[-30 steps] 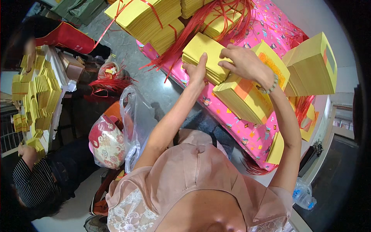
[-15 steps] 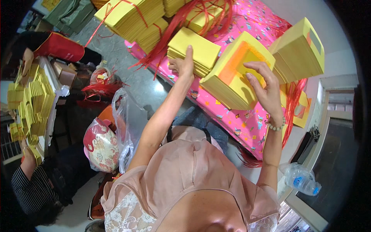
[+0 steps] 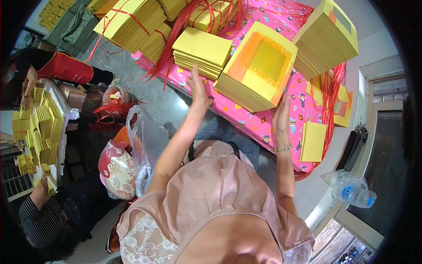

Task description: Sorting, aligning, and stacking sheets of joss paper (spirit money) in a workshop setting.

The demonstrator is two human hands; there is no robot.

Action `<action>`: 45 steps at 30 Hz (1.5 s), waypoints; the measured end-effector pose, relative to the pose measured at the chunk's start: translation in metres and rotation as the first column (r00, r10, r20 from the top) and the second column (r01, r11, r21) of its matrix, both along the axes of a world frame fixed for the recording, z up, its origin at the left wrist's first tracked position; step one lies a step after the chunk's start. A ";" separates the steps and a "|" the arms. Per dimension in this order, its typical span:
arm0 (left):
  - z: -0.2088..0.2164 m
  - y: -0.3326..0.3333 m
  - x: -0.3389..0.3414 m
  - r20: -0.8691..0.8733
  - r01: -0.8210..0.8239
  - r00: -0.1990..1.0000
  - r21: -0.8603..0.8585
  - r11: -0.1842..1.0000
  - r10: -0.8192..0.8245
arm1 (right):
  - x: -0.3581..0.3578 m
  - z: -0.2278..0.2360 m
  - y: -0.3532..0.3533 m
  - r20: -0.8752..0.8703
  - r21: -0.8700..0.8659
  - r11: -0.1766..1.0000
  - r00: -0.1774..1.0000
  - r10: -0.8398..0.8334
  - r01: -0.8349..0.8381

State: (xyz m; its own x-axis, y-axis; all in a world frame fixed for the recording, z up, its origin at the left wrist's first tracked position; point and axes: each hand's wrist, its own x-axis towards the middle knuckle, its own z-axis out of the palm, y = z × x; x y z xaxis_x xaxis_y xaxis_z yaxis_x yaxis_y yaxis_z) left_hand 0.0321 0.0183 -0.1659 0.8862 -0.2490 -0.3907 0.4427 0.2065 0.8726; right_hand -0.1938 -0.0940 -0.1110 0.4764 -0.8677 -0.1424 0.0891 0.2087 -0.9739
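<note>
My left hand (image 3: 198,89) is open, fingers stretched, beside the near side of a low stack of yellow paper (image 3: 202,47). I cannot tell whether the fingertips touch it. My right hand (image 3: 281,116) lies open, fingers straight, at the near right corner of a taller stack of yellow paper (image 3: 246,90). An orange and gold square marks the top of that stack. Behind it to the right rises another thick yellow paper stack (image 3: 323,42) with a grey patch. A small yellow paper piece (image 3: 313,141) lies to the right of my right hand.
The stacks stand on a pink patterned cloth (image 3: 246,115). Tied yellow bundles (image 3: 136,26) and red plastic strips (image 3: 180,35) lie at the back left. Clear plastic bottles (image 3: 354,193) are at the right. Two people work at a table with yellow paper (image 3: 44,119) on the left.
My left hand has come off the top of the low stack toward me. My right hand has moved from above the tall stack down to its near side, uncovering the small yellow piece.
</note>
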 end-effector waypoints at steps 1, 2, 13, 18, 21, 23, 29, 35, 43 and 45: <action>-0.001 0.008 -0.010 -0.094 0.074 0.992 -0.107 0.991 -0.084 | 0.005 -0.002 0.006 0.006 0.005 1.000 1.000 -0.001 0.001; -0.012 0.012 -0.015 -0.088 0.075 0.993 -0.103 0.992 -0.084 | 0.010 -0.004 0.012 0.118 0.112 0.994 0.993 0.008 -0.021; -0.010 0.012 -0.048 0.205 0.331 0.916 0.105 0.938 -0.346 | 0.024 -0.048 0.020 0.303 0.294 0.954 0.940 -0.157 0.064; -0.010 0.011 -0.057 0.266 0.306 0.898 0.192 0.932 -0.350 | 0.026 -0.041 0.023 0.253 0.337 0.937 0.951 -0.180 0.087; -0.016 0.012 -0.061 0.323 0.293 0.882 0.193 0.936 -0.343 | 0.026 -0.040 0.023 0.222 0.296 0.948 0.956 -0.190 0.120; -0.015 0.015 -0.059 0.318 0.324 0.871 0.197 0.925 -0.373 | 0.024 -0.044 0.021 0.227 0.277 0.952 0.953 -0.198 0.132; -0.016 0.019 -0.057 0.339 0.354 0.841 0.244 0.903 -0.422 | 0.025 -0.037 0.022 0.232 0.274 0.953 0.953 -0.195 0.128; -0.026 0.029 -0.047 0.304 0.495 0.803 0.138 0.858 -0.512 | 0.022 -0.046 0.018 0.248 0.274 0.954 0.949 -0.193 0.122; -0.016 0.029 -0.056 0.333 0.430 0.828 0.139 0.892 -0.451 | 0.025 -0.043 0.022 0.251 0.303 0.939 0.938 -0.241 0.160; -0.016 0.028 -0.056 0.345 0.426 0.813 0.196 0.883 -0.469 | 0.025 -0.044 0.021 0.251 0.316 0.934 0.935 -0.251 0.165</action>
State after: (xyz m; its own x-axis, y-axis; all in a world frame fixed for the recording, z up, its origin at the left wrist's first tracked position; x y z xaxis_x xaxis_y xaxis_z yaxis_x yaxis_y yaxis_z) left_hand -0.0236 0.0461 -0.1815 0.7695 -0.6306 -0.1014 0.1015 -0.0361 0.9942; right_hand -0.1693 -0.0731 -0.1555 0.3465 -0.8936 -0.2854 0.4231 0.4204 -0.8027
